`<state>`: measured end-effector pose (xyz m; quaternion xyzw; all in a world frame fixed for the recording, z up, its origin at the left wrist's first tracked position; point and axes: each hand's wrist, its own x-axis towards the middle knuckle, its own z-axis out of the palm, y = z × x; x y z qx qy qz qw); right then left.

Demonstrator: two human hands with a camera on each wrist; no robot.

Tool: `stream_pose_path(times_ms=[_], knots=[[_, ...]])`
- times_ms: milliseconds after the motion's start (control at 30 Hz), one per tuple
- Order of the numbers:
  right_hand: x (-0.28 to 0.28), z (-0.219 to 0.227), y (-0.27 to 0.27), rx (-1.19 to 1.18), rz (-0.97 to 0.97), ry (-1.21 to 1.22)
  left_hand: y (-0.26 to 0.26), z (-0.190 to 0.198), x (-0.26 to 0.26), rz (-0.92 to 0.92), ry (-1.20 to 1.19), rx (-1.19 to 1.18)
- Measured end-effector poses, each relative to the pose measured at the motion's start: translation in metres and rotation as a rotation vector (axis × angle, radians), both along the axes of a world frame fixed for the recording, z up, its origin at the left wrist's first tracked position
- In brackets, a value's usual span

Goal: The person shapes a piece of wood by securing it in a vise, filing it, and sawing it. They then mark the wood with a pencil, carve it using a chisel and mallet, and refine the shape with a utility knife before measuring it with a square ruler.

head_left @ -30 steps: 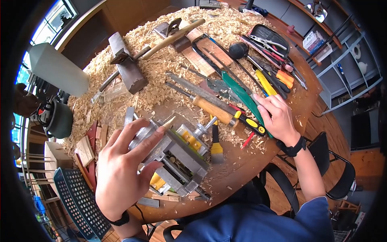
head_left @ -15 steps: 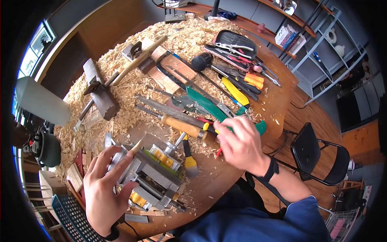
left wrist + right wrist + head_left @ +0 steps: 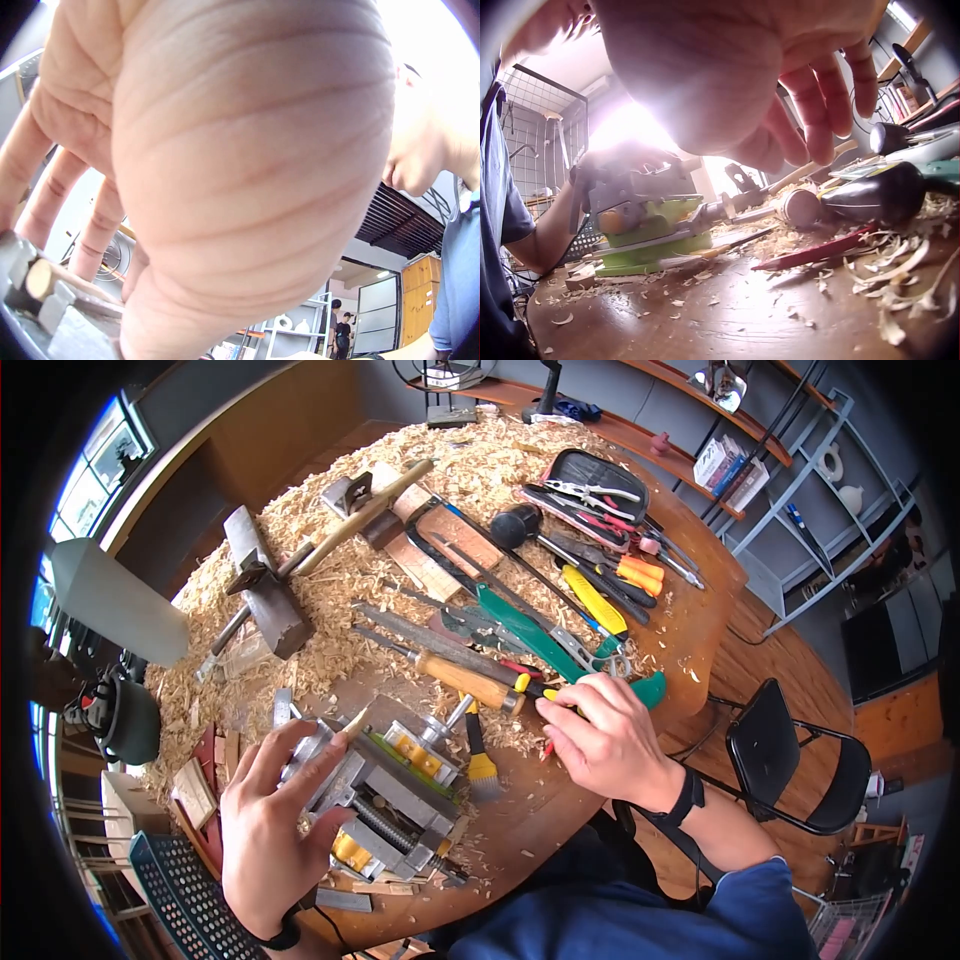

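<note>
Wooden stick [image 3: 357,724] set in vise [image 3: 415,795], long axis slanted forward-right, pointed tip foremost. Left hand [image 3: 268,825] nearer, fingers spread over vise, index fingertip laid against stick. Right hand [image 3: 612,745] well apart, fingers loosely bent near black handle [image 3: 881,196], nothing seen gripped.

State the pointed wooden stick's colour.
The pointed wooden stick is pale tan, best seen in the head view.

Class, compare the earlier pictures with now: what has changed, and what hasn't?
The right hand has moved away from the long green handle and nearer the person, over the black-and-yellow handle; whether it touches that is unclear. The left hand stays on the metal vise.
</note>
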<state>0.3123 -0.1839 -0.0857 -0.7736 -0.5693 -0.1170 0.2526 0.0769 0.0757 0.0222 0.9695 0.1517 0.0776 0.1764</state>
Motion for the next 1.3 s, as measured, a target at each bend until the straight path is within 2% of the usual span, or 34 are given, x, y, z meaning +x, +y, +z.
stream_pose_path(times_ms=[133,333,433,800,867,1033,1300], knots=[[0.011,0.000,-0.006,-0.041,-0.041,0.003,0.001,0.000,-0.001,-0.019,0.005,0.026],[0.026,-0.003,-0.011,-0.083,-0.267,-0.004,0.003,-0.003,-0.002,-0.034,-0.020,0.058],[0.035,-0.014,-0.015,-0.118,-0.315,-0.019,0.003,-0.001,-0.001,-0.033,-0.006,0.051],[0.043,-0.017,-0.023,-0.123,-0.339,-0.014,0.002,-0.001,-0.001,-0.029,-0.020,0.053],[0.045,-0.014,-0.024,-0.218,-0.395,-0.028,0.001,0.000,-0.001,-0.017,-0.015,0.042],[0.052,-0.026,-0.031,-0.244,-0.385,0.034,0.002,0.005,-0.002,0.000,0.038,0.011],[0.059,-0.026,-0.034,-0.101,-0.326,0.153,0.008,-0.006,-0.012,-0.043,0.016,0.039]])
